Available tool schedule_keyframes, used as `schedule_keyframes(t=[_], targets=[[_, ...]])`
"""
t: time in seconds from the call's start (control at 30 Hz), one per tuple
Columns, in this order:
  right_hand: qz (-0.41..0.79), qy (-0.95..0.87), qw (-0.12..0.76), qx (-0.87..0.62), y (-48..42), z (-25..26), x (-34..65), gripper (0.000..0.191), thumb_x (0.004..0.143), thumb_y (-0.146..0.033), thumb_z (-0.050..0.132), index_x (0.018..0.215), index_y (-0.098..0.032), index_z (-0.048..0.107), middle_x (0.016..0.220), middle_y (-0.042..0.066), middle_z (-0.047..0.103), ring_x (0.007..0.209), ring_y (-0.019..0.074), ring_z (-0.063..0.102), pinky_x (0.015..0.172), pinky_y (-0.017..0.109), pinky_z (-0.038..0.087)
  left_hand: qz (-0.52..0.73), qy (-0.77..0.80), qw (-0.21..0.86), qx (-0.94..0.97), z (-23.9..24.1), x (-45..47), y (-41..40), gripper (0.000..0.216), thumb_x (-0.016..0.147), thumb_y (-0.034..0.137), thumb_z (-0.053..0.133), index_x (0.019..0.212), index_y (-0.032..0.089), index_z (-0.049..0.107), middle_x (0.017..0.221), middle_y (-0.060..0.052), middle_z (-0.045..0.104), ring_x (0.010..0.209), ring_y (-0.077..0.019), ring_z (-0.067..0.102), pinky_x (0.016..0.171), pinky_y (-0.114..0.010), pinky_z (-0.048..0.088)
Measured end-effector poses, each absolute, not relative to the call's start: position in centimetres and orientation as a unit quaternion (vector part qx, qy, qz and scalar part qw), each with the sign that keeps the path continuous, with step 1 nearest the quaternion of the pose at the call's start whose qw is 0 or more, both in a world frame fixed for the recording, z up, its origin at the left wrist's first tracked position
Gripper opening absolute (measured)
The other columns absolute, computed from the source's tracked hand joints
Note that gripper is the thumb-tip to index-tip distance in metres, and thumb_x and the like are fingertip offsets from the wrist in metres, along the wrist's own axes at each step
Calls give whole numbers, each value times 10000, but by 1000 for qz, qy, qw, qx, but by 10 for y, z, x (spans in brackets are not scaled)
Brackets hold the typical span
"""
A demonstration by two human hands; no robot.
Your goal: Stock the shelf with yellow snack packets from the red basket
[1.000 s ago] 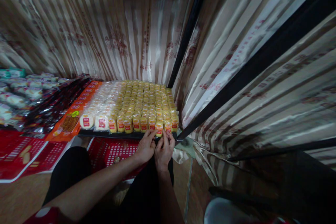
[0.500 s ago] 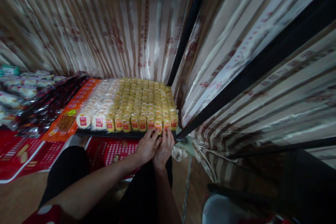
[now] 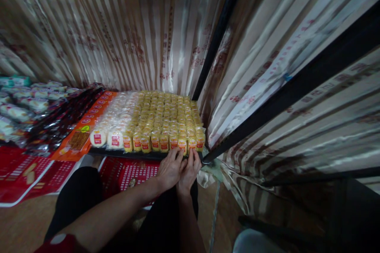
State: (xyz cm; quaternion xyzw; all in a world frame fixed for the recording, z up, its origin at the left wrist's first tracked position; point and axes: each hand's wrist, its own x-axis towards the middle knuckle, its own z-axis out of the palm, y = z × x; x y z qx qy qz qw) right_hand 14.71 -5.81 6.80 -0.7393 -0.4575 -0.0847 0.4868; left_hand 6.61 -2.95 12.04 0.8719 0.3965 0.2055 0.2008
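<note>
Small yellow snack cakes (image 3: 155,142) in clear wrappers with red labels stand in tight rows on a dark shelf (image 3: 118,152). At the right end of the front row, the fingertips of my left hand (image 3: 170,169) touch the lower front of a wrapped cake (image 3: 183,143). Close beside it, my right hand (image 3: 189,173) has its stretched fingers against the neighbouring wrapped cake (image 3: 192,142). Both hands look open, their thumbs partly hidden, and the two touch each other. White round wrapped cakes (image 3: 115,137) fill the rows to the left.
An orange snack packet (image 3: 75,138) lies left of the white cakes, then dark shiny packets (image 3: 55,126) and white wrapped packs (image 3: 20,110). Red baskets (image 3: 139,172) sit below the shelf. A black post (image 3: 219,35) and diagonal bar (image 3: 285,87) stand before striped curtains (image 3: 142,27).
The whole view has shifted slightly, so things sit a little lower and to the right. My hands stay at the same cakes, with only small finger movement.
</note>
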Motion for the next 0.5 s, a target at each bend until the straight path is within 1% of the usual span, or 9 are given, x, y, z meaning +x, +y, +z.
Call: schedule_keyframes(t=[0.17, 0.3, 0.37, 0.5], targets=[[-88, -469, 481, -736, -59, 67, 147, 454, 848, -178, 309, 1297, -150, 372, 1261, 167, 454, 1200, 240, 382, 933, 466, 343, 188, 409, 182, 874, 120, 66, -31, 400, 900, 310, 343, 1260, 144, 396, 1245, -147, 436, 1154, -253, 429, 927, -384, 440], [-85, -465, 484, -736, -59, 69, 147, 460, 841, -171, 301, 1295, -154, 375, 1273, 163, 442, 1205, 237, 378, 928, 460, 350, 190, 402, 187, 876, 124, 66, -31, 387, 900, 315, 345, 1245, 150, 407, 1254, -133, 438, 1173, -241, 415, 955, -378, 420], [-99, -455, 493, -735, -59, 70, 146, 440, 838, -171, 316, 1268, -152, 410, 1267, 165, 443, 1191, 240, 392, 930, 467, 351, 203, 405, 193, 870, 125, 64, -32, 390, 898, 332, 352, 1241, 157, 409, 1252, -126, 444, 1163, -236, 420, 944, -375, 430], [-133, -456, 504, -721, -60, 74, 143, 349, 836, -180, 354, 1138, -151, 529, 1227, 163, 475, 1150, 251, 430, 919, 479, 366, 242, 392, 221, 860, 128, 57, -37, 374, 893, 324, 364, 1240, 193, 403, 1225, -94, 468, 1127, -205, 443, 933, -354, 439]])
